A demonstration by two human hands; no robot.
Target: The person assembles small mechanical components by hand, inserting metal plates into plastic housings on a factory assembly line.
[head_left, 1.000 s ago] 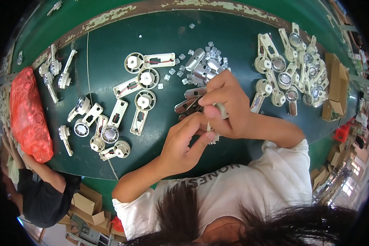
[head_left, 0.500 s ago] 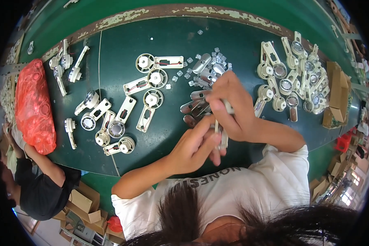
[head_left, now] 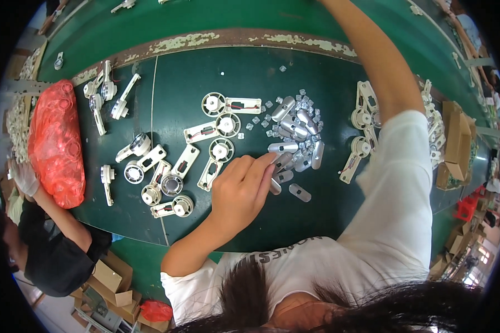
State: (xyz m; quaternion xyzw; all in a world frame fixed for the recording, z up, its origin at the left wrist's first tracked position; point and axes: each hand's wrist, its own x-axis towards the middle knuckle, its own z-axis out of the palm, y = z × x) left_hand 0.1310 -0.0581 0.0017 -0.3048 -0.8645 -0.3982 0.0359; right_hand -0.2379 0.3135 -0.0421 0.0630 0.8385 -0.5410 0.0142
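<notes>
My left hand [head_left: 241, 191] is at the near left edge of a pile of silver oval plates [head_left: 300, 192], its fingers pressed together. The fingertips touch the plates, and what they pinch, if anything, is hidden. My right forearm [head_left: 375, 55] stretches far forward across the table, and the right hand is beyond the top edge of the picture. Small clear square pieces [head_left: 303, 105] lie among and around the plates. Left of the pile are cream handheld-fan bodies with round motor heads [head_left: 222, 150], some with red wires in their handles.
More fan bodies [head_left: 362, 119] are heaped at the right, partly behind my right arm, beside an open cardboard box [head_left: 456, 139]. A filled red plastic bag [head_left: 55, 144] stands at the left, near a co-worker's gloved hand [head_left: 25, 177]. A green strip [head_left: 250, 19] runs beyond the worn table edge [head_left: 244, 38].
My hands have parted, and the cream piece they held is out of sight. The right arm has reached far forward out of view; the left hand has moved left to the silver plates.
</notes>
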